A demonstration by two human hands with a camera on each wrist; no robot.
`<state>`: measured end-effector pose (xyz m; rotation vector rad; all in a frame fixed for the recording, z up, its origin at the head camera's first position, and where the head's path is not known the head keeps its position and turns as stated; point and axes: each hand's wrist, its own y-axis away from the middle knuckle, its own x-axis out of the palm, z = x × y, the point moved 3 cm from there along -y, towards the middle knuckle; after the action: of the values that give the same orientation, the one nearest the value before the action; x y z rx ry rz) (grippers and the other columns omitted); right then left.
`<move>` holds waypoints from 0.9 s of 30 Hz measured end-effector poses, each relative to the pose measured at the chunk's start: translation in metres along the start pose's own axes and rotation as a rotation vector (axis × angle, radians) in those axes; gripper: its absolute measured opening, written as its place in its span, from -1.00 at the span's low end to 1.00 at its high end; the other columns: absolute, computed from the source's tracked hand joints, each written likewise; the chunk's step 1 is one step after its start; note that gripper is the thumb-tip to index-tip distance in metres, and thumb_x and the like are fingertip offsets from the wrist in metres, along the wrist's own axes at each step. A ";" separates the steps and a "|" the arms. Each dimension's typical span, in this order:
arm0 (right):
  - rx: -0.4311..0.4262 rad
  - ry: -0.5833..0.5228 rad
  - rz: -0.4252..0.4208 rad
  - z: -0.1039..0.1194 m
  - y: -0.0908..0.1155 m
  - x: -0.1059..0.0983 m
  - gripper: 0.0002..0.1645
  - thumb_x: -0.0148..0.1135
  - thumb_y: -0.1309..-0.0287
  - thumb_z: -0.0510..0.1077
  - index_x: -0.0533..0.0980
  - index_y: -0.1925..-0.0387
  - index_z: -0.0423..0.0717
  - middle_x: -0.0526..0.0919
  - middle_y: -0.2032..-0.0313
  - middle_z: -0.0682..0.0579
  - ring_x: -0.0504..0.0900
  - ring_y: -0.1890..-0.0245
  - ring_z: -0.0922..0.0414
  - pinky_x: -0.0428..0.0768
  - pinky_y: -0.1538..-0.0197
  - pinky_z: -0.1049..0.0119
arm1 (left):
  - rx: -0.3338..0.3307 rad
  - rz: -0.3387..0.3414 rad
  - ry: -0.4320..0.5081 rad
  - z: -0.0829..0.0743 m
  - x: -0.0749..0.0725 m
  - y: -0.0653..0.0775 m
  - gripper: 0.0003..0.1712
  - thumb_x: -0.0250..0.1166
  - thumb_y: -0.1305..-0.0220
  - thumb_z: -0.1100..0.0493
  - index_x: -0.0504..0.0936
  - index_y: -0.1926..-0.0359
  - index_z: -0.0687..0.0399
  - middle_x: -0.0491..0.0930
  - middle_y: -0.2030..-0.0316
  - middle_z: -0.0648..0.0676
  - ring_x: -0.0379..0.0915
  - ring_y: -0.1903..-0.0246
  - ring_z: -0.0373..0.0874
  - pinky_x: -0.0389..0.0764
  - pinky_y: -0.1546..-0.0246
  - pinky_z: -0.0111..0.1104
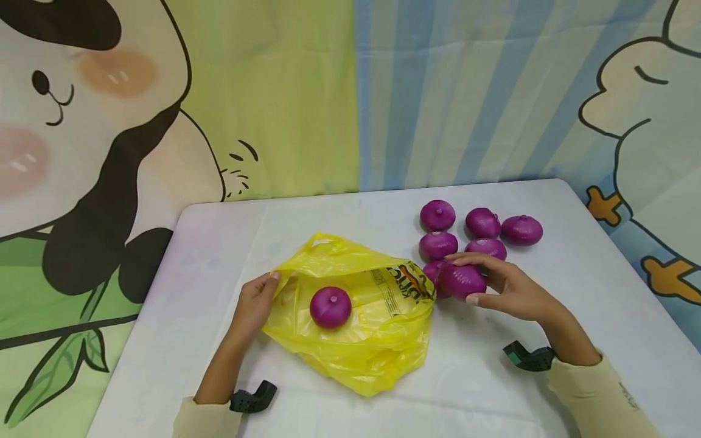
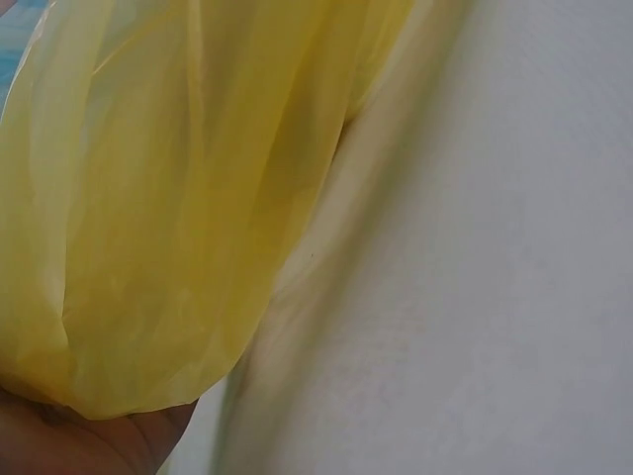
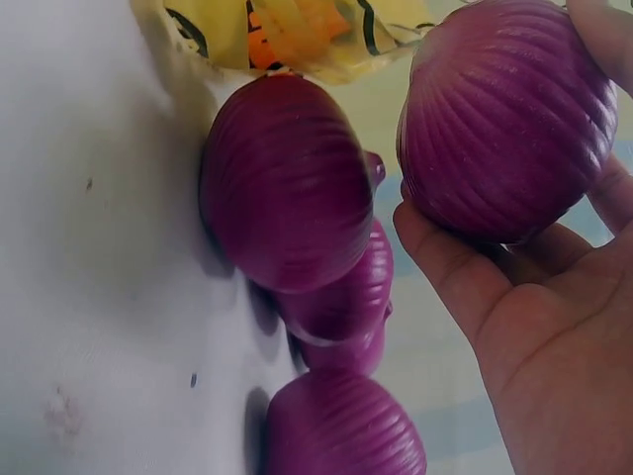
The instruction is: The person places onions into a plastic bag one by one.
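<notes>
A yellow plastic bag (image 1: 361,359) lies spread on the white table with its mouth held open. One purple onion (image 1: 331,307) sits inside it. My left hand (image 1: 256,304) pinches the bag's left edge; in the left wrist view the yellow film (image 2: 178,218) covers most of that hand (image 2: 89,440). My right hand (image 1: 509,289) grips another purple onion (image 1: 462,280) at the bag's right side, above the table. In the right wrist view, fingers and thumb curl around this onion (image 3: 509,124), and an onion on the table (image 3: 287,183) is close beside it.
Several more purple onions stand at the table's right rear, among them a front-left one (image 1: 438,245) and a far-right one (image 1: 522,230). The white table (image 1: 219,243) ends at a cartoon-printed curtain (image 1: 285,91) behind. A black wrist device (image 1: 530,356) sits at the right cuff.
</notes>
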<state>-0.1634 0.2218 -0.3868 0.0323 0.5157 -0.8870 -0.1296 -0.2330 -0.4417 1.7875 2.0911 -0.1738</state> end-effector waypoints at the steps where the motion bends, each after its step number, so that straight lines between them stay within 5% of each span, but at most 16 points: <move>1: -0.002 0.000 0.005 0.001 -0.001 0.001 -0.26 0.38 -0.03 -0.43 0.37 -0.27 -0.14 0.40 -0.28 -0.03 0.35 -0.28 0.22 0.44 -0.14 0.38 | 0.004 0.000 -0.004 0.000 0.000 -0.001 -0.45 0.00 -0.50 -0.12 0.66 0.03 0.27 0.61 0.17 0.18 0.41 0.22 -0.06 0.43 0.17 -0.40; 19: -0.055 -0.061 0.105 0.019 -0.032 0.017 -0.29 0.38 -0.05 -0.40 0.40 -0.25 -0.10 0.33 -0.33 -0.14 0.28 -0.33 0.12 0.51 -0.11 0.22 | -0.007 0.019 -0.010 0.003 -0.001 -0.002 -0.43 -0.01 -0.49 -0.15 0.64 -0.03 0.26 0.61 0.06 0.16 0.42 0.17 -0.07 0.46 0.14 -0.43; 27: -0.088 -0.074 0.171 0.025 -0.055 0.027 -0.30 0.38 -0.07 -0.37 0.40 -0.25 -0.02 0.32 -0.34 -0.04 0.33 -0.30 0.06 0.54 -0.10 0.14 | -0.021 0.017 -0.001 -0.002 0.000 0.000 -0.46 -0.01 -0.50 -0.12 0.64 -0.06 0.24 0.61 0.05 0.15 0.42 0.16 -0.08 0.43 0.11 -0.42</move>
<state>-0.1799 0.1613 -0.3666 -0.0365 0.4750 -0.6951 -0.1300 -0.2326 -0.4401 1.7917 2.0688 -0.1483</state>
